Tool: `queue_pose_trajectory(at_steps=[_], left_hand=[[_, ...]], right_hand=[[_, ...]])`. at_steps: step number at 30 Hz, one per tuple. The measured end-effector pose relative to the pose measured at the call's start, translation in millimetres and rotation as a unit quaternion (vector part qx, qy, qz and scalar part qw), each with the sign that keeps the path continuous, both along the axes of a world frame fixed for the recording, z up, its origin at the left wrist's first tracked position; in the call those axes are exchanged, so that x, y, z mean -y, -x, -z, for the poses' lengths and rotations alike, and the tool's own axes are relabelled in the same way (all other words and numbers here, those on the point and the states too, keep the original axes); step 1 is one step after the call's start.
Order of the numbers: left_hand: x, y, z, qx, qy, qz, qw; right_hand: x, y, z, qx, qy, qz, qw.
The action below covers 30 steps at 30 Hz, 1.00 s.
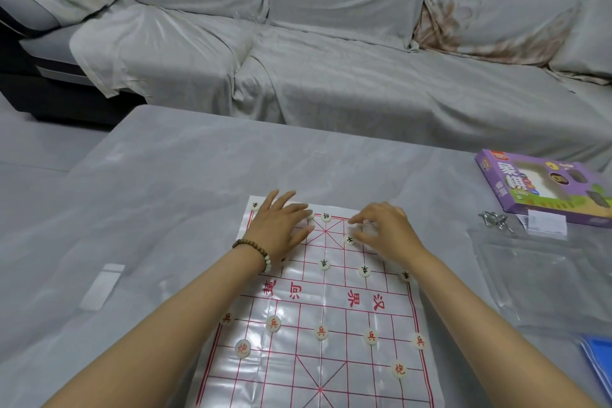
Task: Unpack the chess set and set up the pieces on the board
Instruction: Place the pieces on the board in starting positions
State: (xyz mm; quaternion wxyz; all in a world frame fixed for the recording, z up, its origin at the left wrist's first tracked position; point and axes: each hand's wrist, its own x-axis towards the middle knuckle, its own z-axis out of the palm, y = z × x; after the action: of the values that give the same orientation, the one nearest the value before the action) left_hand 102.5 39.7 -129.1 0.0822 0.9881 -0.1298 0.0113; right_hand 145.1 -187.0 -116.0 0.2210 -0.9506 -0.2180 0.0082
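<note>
A glossy plastic xiangqi board sheet with red lines lies on the table in front of me. Round cream pieces with red characters stand along its near half, and black-marked pieces dot the far half. My left hand lies flat with fingers spread over the far left rows, covering pieces beneath it. My right hand hovers over the far right rows with curled fingers touching a black-marked piece. Whether it grips a piece is not clear.
The purple chess box sits at the table's right edge, with a clear plastic tray and a small metal object near it. A blue item shows at the far right. A white card lies left. A grey-covered sofa stands behind.
</note>
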Motion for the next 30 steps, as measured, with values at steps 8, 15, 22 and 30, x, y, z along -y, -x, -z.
queue_pose_trajectory(at_steps=[8,15,22,30], left_hand=[[13.3,19.5,3.2,-0.006,0.023,0.053,0.998],[13.0,17.6,5.6,-0.017,-0.027,0.062,0.998],[15.3,15.9,1.1,-0.032,-0.004,0.05,0.998],[13.1,11.6,-1.4,-0.065,0.037,0.053,0.996]], right_hand=[[-7.8,5.8,7.7,0.008,0.066,-0.008,0.998],[-6.0,2.2,3.0,0.054,0.129,-0.016,0.99],[-7.9,2.9,10.1,0.015,0.055,0.001,0.998],[-5.9,0.4,9.4,-0.006,0.064,-0.026,0.998]])
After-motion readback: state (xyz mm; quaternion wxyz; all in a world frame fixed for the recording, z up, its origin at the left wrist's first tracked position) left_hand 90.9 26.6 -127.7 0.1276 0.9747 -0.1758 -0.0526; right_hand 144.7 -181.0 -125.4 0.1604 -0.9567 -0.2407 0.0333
